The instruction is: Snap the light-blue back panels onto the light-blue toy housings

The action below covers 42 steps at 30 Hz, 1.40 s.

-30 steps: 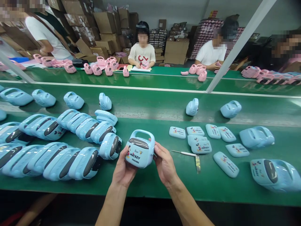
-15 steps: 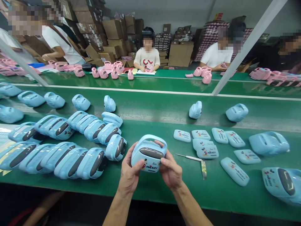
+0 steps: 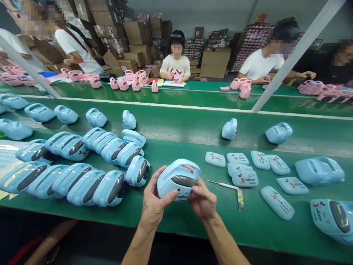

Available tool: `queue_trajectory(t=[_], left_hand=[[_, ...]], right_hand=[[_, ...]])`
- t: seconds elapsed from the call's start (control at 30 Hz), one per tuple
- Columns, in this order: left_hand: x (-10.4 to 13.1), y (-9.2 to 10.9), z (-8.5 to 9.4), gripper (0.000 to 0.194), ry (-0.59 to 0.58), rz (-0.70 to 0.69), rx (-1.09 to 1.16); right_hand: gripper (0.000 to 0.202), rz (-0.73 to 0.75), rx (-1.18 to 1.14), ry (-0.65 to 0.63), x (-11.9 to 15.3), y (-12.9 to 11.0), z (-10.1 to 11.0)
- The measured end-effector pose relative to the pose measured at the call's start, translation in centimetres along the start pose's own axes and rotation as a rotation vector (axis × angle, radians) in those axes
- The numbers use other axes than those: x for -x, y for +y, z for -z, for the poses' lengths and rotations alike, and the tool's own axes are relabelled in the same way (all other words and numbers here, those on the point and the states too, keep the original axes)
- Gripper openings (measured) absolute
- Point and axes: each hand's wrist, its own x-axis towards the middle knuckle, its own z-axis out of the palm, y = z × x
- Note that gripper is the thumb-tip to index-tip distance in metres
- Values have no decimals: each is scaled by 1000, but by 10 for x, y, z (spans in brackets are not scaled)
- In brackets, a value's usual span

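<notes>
Both hands hold one light blue housing (image 3: 172, 180), which has a loop handle, a dark window and a printed Mickey front. My left hand (image 3: 154, 200) grips its left side, thumb on the printed front. On the right side, my right hand (image 3: 202, 200) has its thumb near the window's corner, with fingers behind the handle. Right of the hands lies a white-handled pointed tool (image 3: 227, 186) with a yellowish strip at its end. Several printed blue panels (image 3: 277, 202) lie beyond it, two of them overlapping.
Rows of blue housings (image 3: 109, 187) crowd the left of the green table (image 3: 176, 224). More stand along the belt (image 3: 176, 127). Two large housings (image 3: 318, 170) lie at the right. Slanted white posts (image 3: 299, 57) rise beyond, before people handling pink housings (image 3: 245, 90).
The held housing has turned slightly, showing more of its left side and less of its printed front. My hands have stayed around it. The whole view has shifted a little.
</notes>
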Motion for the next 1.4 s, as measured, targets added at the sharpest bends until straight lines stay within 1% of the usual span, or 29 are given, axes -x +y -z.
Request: queue_trajectory(t=[0.23,0.37,0.43,0.53,0.6,0.67,0.73,0.8,0.9,0.97,1.07,1.17,1.23,1.27,1.3,1.37,1.4], left_hand=[[1,-3,2,80,-29,-22,-16],[-2,-12,8,80,-80,-63,-7],[-6,-18,14,84,-129,-69,-16],[-16,-25,24,91,-235,-49,-114],[-24,-28,30,86,-296,-41,-238],[-31,-31,33,76,-337,-35,-348],[-37,-35,35,72,-382,-21,-391],[-40,-38,35,72,-421,-10,-385],[-43,-45,34,72,-432,-19,-381],[-45,-49,33,70,-414,-28,-374],[-47,-54,36,73,-408,-21,-365],[-47,-54,40,78,-459,-9,-394],[-45,-55,40,79,-494,-44,-394],[-44,-56,38,76,-476,-89,-383],[-43,-58,34,72,-427,-145,-373],[-44,-66,23,65,-261,-247,-365],[-45,-70,15,66,-167,-278,-371]], right_hand=[[61,11,16,19,1,2,3],[58,90,33,7,1,6,11],[61,129,109,-40,-1,6,20],[68,162,324,-134,-11,0,35],[66,198,500,-181,-19,-3,47],[65,228,661,-208,-25,-5,58],[66,230,789,-226,-28,-4,67],[70,229,887,-238,-29,-3,73],[70,266,965,-233,-27,0,77],[66,294,966,-221,-27,2,79],[63,333,960,-208,-30,6,82],[66,331,1025,-231,-31,8,85],[66,318,1087,-242,-31,9,87],[66,320,1111,-241,-31,10,87],[65,332,1126,-235,-30,11,88],[66,381,1127,-214,-30,15,88],[67,406,1116,-204,-30,17,87]])
